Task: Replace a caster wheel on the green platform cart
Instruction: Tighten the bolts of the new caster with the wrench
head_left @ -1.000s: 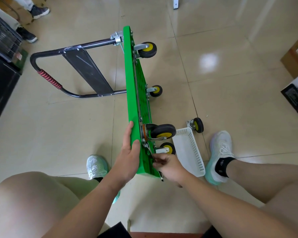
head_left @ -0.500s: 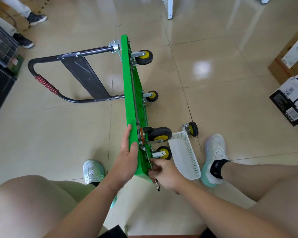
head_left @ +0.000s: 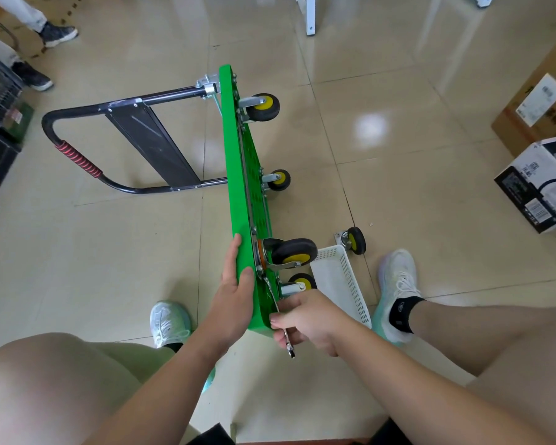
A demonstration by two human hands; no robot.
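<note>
Between my knees, green platform cart stands on edge. I see left hand clasping deck rim, right hand fisted round wrench at near caster plate. I judge bolt-turning step; next needs steady swing.

The glossy beige tiled floor carries the green platform cart, tipped on its long edge. A white perforated basket lies just beside it, a loose caster wheel sits near the basket's far end, and boxes stand at the right.
</note>
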